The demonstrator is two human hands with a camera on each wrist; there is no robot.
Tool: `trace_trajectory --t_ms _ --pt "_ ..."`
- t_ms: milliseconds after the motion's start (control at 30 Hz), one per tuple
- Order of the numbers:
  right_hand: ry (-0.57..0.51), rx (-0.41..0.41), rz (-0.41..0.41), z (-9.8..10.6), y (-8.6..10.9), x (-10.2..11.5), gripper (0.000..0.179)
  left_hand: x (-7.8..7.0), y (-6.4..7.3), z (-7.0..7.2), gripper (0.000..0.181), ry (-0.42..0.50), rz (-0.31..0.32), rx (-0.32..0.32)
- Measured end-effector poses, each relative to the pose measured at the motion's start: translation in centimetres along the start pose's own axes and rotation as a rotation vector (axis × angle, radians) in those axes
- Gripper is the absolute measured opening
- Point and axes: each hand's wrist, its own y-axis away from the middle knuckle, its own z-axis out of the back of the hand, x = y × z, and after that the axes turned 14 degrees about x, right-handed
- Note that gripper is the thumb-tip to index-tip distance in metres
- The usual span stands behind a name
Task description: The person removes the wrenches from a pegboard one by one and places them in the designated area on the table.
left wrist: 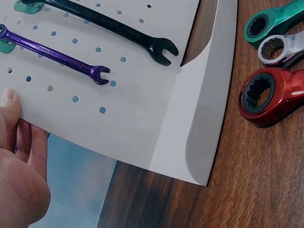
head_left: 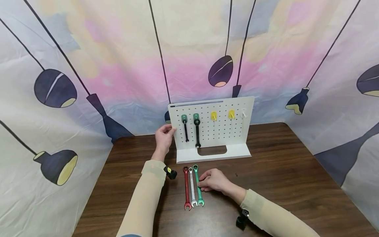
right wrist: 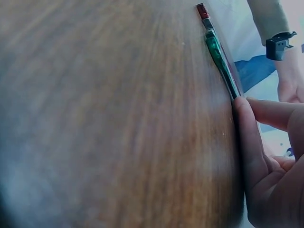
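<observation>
My left hand (head_left: 164, 140) grips the left edge of a white pegboard stand (head_left: 219, 135), thumb on the front face and fingers behind. A small purple wrench (left wrist: 57, 52) and a larger black wrench (left wrist: 109, 23) hang there from green hooks. In front of the stand, three combination wrenches lie side by side on the table: red (head_left: 187, 189), silver (head_left: 192, 189) and green (head_left: 199, 194). My right hand (head_left: 216, 181) pinches the green one at the middle of its shank, thumb and forefinger meeting at it in the right wrist view. The wrench still lies low along the tabletop.
Two yellow hooks (head_left: 231, 114) and a white hook (head_left: 243, 113) sit on the pegboard's right half, bearing nothing. Brown wooden table (head_left: 281, 164) extends to both sides of the stand. A printed fabric backdrop (head_left: 192, 49) hangs close behind the table.
</observation>
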Motion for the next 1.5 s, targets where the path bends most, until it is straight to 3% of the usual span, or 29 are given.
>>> trace_trajectory --t_ms 233,467,733,967,1500 --pt "-0.045 0.028 0.019 1.0 0.1 0.1 0.024 0.1 0.0 -0.1 0.015 0.012 -0.005 -0.001" --pt "-0.086 -0.011 0.051 2.7 -0.1 0.5 0.028 -0.1 0.2 0.0 0.016 0.016 0.001 0.002" --pt "-0.075 -0.104 0.076 4.6 -1.0 1.0 0.028 -0.1 0.2 0.0 0.016 0.024 0.003 -0.002" --pt "-0.054 -0.183 0.15 6.0 -1.9 1.5 0.028 -0.2 0.3 -0.1 0.016 0.012 0.004 0.004" --pt "0.029 -0.297 0.241 6.7 -3.8 2.9 0.031 0.1 0.2 0.0 0.016 0.009 -0.001 -0.002"
